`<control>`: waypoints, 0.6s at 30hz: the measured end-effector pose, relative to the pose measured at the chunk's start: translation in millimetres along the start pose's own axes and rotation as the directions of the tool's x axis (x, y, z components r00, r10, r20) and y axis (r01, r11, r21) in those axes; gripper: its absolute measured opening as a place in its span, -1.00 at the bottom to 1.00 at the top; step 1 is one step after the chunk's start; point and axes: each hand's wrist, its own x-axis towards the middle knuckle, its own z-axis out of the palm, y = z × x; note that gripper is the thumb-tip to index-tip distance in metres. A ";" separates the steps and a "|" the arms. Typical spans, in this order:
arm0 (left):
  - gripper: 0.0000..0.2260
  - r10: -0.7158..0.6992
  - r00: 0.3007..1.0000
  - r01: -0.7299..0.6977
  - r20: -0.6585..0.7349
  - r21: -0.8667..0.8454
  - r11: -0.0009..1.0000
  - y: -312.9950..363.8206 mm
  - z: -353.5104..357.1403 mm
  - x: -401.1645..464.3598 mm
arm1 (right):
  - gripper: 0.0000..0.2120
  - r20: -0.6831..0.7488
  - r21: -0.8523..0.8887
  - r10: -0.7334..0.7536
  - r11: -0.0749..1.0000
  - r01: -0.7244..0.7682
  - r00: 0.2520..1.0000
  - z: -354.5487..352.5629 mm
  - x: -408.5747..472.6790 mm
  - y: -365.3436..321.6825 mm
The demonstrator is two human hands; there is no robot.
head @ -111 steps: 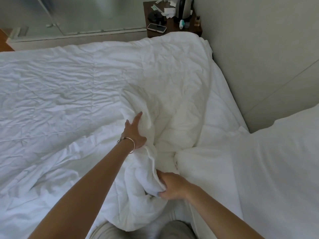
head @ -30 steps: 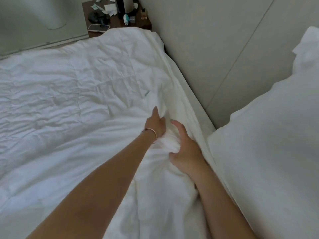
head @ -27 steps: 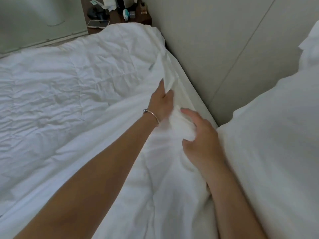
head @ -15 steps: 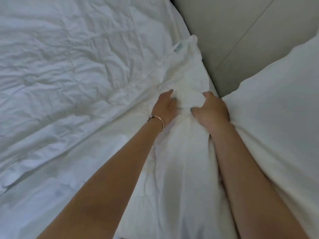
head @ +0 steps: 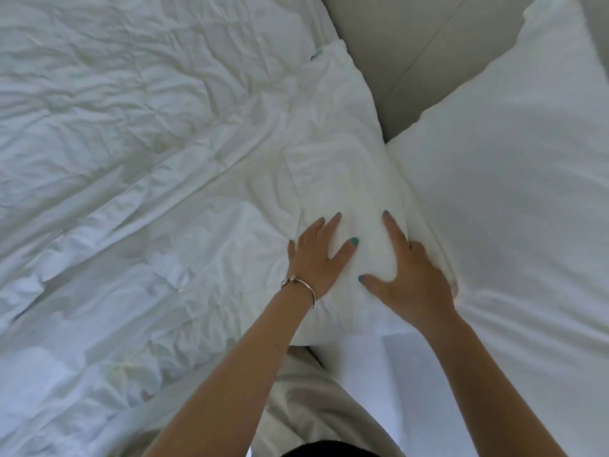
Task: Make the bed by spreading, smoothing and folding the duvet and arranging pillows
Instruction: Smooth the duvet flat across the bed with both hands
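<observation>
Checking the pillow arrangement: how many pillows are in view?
1: a large white pillow at right against the wall, beside the right hand. Others may be outside the frame.

duvet [head: 131,159] left | pillow [head: 510,209] right, touching | both hands [head: 362,265] on duvet edge between

1. Soft, even daylight fills the view; nothing is dim, and no lamp or window shows, so the source cannot be told.
2. The white duvet [head: 138,133] takes a cool, bluish cast toward the left edge and a warmer cream tone near the middle.
3. Shadows are faint: shallow grey lines in the creases, and a soft dark rim under the left hand [head: 318,258] and the right hand [head: 412,278].
4. The pillow [head: 514,199] is so bright that its surface detail is nearly washed out.
5. Focus is slightly soft overall, with a smeared, compressed look on the fabric.
6. Wide-angle bending curves the wall [head: 405,51] seam and stretches the forearms at the bottom edge.
</observation>
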 end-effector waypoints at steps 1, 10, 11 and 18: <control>-0.44 0.014 1.000 -0.014 0.022 0.004 1.000 8.1 2.4 1.5 | -0.14 -0.051 -0.090 -0.067 0.994 0.062 0.996 5.3 -16.1 10.2; -0.26 0.123 0.956 -0.135 0.266 0.025 0.991 28.0 20.8 -18.3 | -0.36 -0.278 -0.256 -0.117 0.966 0.044 0.954 37.2 -88.6 67.8; -0.27 0.142 0.954 -0.158 0.264 0.044 0.986 27.1 22.8 -21.9 | -0.41 -0.310 -0.252 -0.101 0.967 0.020 0.945 37.2 -89.9 58.9; -0.42 0.140 0.978 -0.158 0.158 0.112 0.981 7.1 18.2 -20.6 | -0.58 -0.267 0.038 0.255 0.966 -0.255 0.929 35.2 -72.8 53.6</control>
